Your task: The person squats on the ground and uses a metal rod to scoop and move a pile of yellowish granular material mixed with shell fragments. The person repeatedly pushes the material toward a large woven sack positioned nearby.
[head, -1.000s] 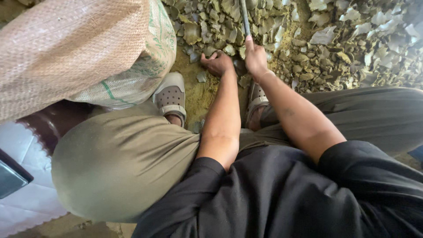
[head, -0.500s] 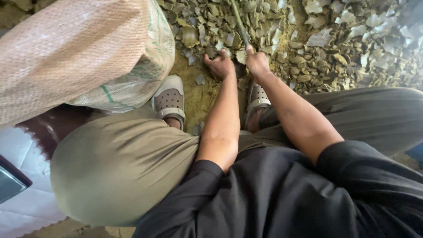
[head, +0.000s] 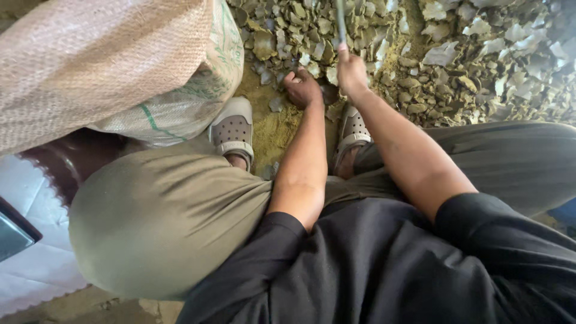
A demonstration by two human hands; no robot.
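I sit low with my knees apart, looking down between them. My right hand (head: 351,71) is closed around a thin grey rod-like tool (head: 341,21) that points up into a heap of flat greyish-green broken pieces (head: 456,66). My left hand (head: 304,89) rests fingers-down on the pieces at the heap's near edge, just left of the right hand; whether it grips one is hidden. Both feet wear pale perforated clogs, the left clog (head: 233,128) and the right clog (head: 353,131), on sandy ground.
A large woven sack (head: 102,66) with green markings bulges at the upper left, close to my left knee. A dark brown rounded object (head: 66,159) and a white scalloped cloth (head: 36,264) lie at the lower left. The heap spreads across the top right.
My right hand has lifted slightly up the tool toward the heap, and the tool now stands more upright. My left hand stays on the pieces at the heap's edge.
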